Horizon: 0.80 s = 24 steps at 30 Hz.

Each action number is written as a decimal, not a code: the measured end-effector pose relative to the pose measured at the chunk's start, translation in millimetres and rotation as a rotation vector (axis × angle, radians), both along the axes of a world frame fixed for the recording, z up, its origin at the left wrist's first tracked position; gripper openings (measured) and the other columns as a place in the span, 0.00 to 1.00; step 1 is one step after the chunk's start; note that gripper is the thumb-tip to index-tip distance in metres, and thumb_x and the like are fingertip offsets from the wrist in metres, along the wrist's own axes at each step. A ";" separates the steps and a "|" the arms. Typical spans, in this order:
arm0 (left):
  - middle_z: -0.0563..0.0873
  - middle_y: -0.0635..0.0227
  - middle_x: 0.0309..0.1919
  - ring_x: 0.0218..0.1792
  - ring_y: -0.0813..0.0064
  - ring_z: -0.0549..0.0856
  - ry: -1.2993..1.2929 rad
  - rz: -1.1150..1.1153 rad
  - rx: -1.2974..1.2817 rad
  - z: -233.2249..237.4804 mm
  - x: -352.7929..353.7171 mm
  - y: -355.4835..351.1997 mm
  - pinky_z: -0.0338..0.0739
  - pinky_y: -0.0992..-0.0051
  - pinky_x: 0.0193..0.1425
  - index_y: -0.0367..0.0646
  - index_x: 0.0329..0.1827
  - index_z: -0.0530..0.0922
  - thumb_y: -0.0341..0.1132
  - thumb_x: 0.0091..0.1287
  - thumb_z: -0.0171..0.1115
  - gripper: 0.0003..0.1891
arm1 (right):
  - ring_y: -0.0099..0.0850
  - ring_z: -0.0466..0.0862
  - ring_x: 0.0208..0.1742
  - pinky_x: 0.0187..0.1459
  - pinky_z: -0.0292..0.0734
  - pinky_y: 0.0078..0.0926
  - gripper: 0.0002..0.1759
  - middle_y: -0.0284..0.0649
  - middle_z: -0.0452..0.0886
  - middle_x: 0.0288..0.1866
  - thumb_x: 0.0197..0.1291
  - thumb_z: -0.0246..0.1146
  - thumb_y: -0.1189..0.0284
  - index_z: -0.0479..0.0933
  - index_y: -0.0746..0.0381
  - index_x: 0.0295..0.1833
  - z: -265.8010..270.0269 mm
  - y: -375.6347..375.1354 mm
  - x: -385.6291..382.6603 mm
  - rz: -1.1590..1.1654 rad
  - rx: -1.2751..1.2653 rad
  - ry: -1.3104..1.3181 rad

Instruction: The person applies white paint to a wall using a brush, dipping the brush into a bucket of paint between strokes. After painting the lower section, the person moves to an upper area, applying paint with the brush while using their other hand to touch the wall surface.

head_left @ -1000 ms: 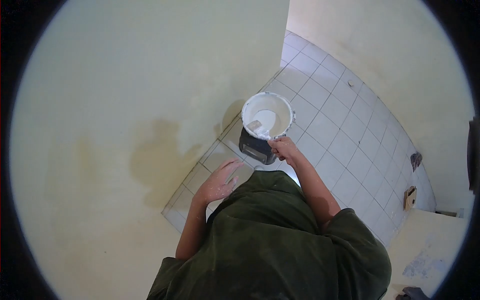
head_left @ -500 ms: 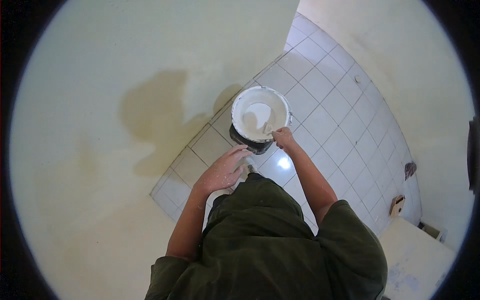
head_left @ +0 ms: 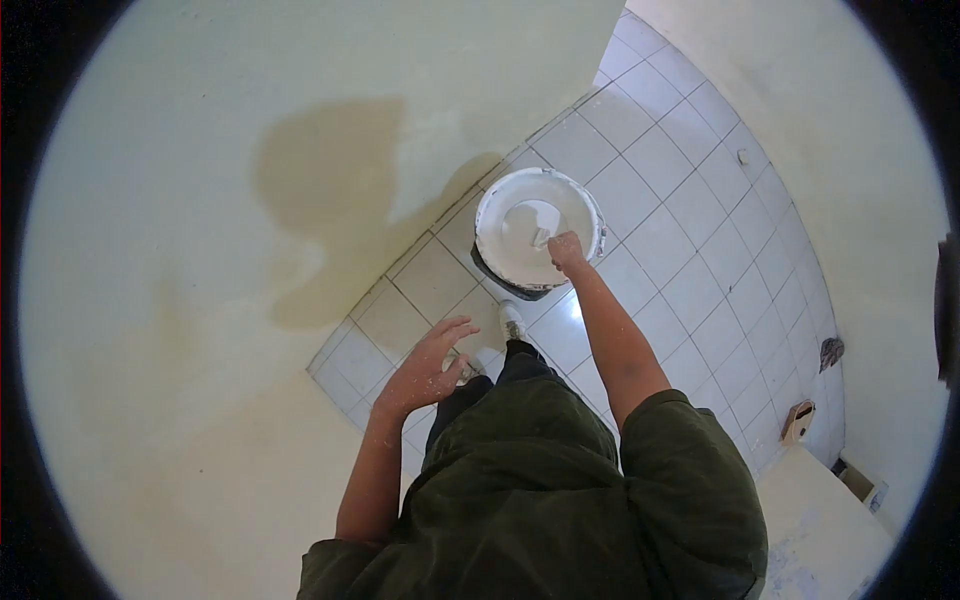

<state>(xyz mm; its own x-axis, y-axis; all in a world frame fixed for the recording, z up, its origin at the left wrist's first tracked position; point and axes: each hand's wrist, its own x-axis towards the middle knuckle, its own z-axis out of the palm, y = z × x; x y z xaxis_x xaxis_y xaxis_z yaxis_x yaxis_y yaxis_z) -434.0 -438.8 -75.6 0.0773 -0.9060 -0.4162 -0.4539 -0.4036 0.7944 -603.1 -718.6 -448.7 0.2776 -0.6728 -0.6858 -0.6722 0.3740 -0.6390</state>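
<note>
A white bucket [head_left: 483, 222] with a smeared rim stands on the tiled floor, with a white, paint-like liquid inside. My right hand [head_left: 565, 252] is over its near right inside edge, fingers closed round a small flat-headed tool [head_left: 540, 238] coated in white. The tool's squarish head overlaps the liquid in this view, and my fist hides its handle. My left hand [head_left: 425, 372] hangs to the left, above my feet, with fingers apart and nothing in it. White specks dot that hand.
A pale wall [head_left: 180, 250] rises close on the left, meeting the tiled floor [head_left: 660, 240] beside the bucket. A dark base [head_left: 515, 287] sits under the bucket. My shoe [head_left: 512, 322] is just below. Farther right lie a beige box [head_left: 797, 422] and a dark crumpled thing [head_left: 831, 353].
My right hand has moved up and inward over the bucket, taking the tool toward the liquid's middle. My left hand has dropped down and left, away from the bucket. The view has shifted slightly.
</note>
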 end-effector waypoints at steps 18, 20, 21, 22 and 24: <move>0.75 0.54 0.75 0.77 0.50 0.73 0.100 0.065 0.038 -7.6 -2.4 -22.8 0.66 0.56 0.82 0.46 0.73 0.76 0.26 0.72 0.60 0.24 | 0.44 0.91 0.31 0.36 0.85 0.42 0.19 0.55 0.88 0.31 0.63 0.65 0.66 0.83 0.75 0.41 -31.0 11.3 35.3 -0.062 0.057 0.187; 0.75 0.53 0.75 0.77 0.50 0.73 0.092 0.067 0.048 -5.3 -2.0 -21.7 0.66 0.56 0.82 0.46 0.73 0.76 0.26 0.72 0.59 0.24 | 0.44 0.91 0.31 0.37 0.85 0.42 0.19 0.55 0.88 0.31 0.63 0.65 0.65 0.83 0.75 0.40 -18.2 8.8 37.7 -0.058 0.049 0.195; 0.75 0.53 0.75 0.77 0.50 0.73 0.088 0.071 0.049 -3.6 -1.5 -20.8 0.66 0.56 0.82 0.46 0.73 0.76 0.26 0.72 0.59 0.24 | 0.44 0.91 0.30 0.36 0.85 0.42 0.19 0.55 0.88 0.30 0.62 0.65 0.65 0.83 0.75 0.39 -14.7 6.3 38.4 -0.066 0.060 0.181; 0.76 0.53 0.75 0.77 0.50 0.73 0.082 0.075 0.050 -1.1 -0.2 -18.8 0.66 0.56 0.82 0.45 0.73 0.76 0.26 0.73 0.59 0.24 | 0.44 0.90 0.29 0.36 0.85 0.42 0.20 0.55 0.88 0.29 0.62 0.65 0.64 0.83 0.75 0.38 -10.8 5.1 39.7 -0.075 0.072 0.166; 0.76 0.54 0.75 0.77 0.50 0.73 0.066 0.079 0.038 3.7 1.3 -12.8 0.66 0.56 0.82 0.46 0.73 0.76 0.26 0.73 0.59 0.24 | 0.44 0.89 0.26 0.33 0.84 0.42 0.19 0.53 0.86 0.25 0.61 0.65 0.64 0.83 0.74 0.33 -8.0 7.2 41.5 -0.093 -0.007 0.139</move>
